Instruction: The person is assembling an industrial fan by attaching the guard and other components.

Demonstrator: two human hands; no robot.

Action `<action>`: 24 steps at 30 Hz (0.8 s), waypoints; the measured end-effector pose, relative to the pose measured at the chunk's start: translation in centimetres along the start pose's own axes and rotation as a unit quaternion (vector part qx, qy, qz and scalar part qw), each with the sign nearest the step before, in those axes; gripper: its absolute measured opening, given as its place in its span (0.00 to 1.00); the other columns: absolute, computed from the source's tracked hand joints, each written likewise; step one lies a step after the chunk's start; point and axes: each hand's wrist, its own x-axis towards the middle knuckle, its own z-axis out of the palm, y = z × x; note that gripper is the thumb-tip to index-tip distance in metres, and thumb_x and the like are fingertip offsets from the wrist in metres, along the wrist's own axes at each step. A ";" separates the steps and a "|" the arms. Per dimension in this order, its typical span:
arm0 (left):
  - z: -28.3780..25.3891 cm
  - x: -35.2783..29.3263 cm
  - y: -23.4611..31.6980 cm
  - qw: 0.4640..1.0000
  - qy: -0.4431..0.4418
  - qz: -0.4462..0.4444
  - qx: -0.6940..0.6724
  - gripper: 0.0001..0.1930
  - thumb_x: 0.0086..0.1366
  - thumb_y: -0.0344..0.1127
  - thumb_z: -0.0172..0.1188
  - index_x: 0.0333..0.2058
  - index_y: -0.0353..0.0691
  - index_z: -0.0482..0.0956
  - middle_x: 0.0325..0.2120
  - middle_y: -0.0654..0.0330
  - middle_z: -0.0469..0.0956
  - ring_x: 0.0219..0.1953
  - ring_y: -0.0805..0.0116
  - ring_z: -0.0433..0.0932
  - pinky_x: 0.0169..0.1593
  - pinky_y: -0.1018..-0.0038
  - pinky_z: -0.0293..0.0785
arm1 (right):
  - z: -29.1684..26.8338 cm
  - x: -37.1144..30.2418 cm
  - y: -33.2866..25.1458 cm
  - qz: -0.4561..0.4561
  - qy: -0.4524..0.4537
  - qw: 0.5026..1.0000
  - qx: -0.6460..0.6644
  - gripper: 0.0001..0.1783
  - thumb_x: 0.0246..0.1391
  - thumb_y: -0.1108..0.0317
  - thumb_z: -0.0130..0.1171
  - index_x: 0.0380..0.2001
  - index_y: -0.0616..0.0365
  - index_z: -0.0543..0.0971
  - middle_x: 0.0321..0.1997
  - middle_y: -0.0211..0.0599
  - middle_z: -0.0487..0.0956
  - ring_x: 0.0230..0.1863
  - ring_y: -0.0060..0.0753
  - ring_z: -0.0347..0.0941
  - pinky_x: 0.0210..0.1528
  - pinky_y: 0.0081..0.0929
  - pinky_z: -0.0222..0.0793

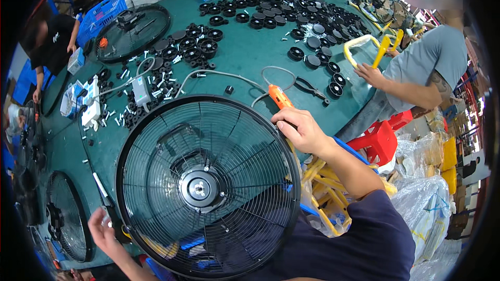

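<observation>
A round black fan guard [156, 218] with a wire grille and a dark round motor [200, 188] at its centre lies in front of me, over the table's near edge. My right hand [307, 132] is closed around an orange electric screwdriver [278, 97] at the guard's upper right rim. A grey cord runs from the screwdriver's top; its lower part is hidden by the hand. Left of the guard, my left hand [108, 235] is raised with fingers loosely curved and apart. A small pale spot near its fingertips is too small to name. A white-and-black corded tool [101, 185] lies just above that hand.
Many black round knobs [268, 13] and loose screws cover the green table [237, 57]. Pliers [311, 89] and a grey box [140, 91] lie beyond the guard. Other guards stand at left. At right, a co-worker [424, 67] handles yellow tubes near a red stool [377, 143].
</observation>
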 end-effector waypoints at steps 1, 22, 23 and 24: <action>1.0 0.7 2.3 0.998 0.040 -0.033 0.037 0.17 0.67 0.36 0.49 0.46 0.28 0.76 0.43 0.52 0.78 0.46 0.65 0.75 0.51 0.71 0.69 | -0.1 -0.1 -0.2 -0.001 -0.009 1.000 -0.006 0.09 0.58 0.70 0.53 0.37 0.63 0.80 0.32 0.45 0.79 0.35 0.48 0.78 0.40 0.38 0.73; 0.3 1.5 1.2 0.968 -0.098 -0.227 0.050 0.26 0.74 0.52 0.47 0.37 0.31 0.79 0.29 0.58 0.78 0.33 0.73 0.76 0.39 0.78 0.70 | -0.1 -1.0 -0.1 0.013 0.007 1.000 0.015 0.09 0.58 0.70 0.54 0.39 0.62 0.79 0.33 0.44 0.80 0.36 0.47 0.79 0.40 0.38 0.74; 0.5 1.2 0.4 0.936 -0.085 -0.342 0.002 0.28 0.74 0.54 0.46 0.33 0.32 0.79 0.25 0.59 0.77 0.28 0.74 0.75 0.34 0.78 0.69 | 0.1 -0.9 0.1 0.013 0.023 0.999 0.025 0.09 0.58 0.70 0.55 0.39 0.62 0.79 0.33 0.44 0.80 0.36 0.47 0.79 0.40 0.38 0.74; 1.9 0.7 1.8 0.960 -0.058 -0.274 0.001 0.29 0.74 0.56 0.46 0.30 0.32 0.78 0.20 0.62 0.74 0.23 0.76 0.71 0.29 0.78 0.66 | 0.2 -0.8 -0.1 0.015 0.031 0.999 0.029 0.09 0.57 0.69 0.55 0.38 0.62 0.79 0.33 0.44 0.80 0.35 0.47 0.79 0.40 0.37 0.74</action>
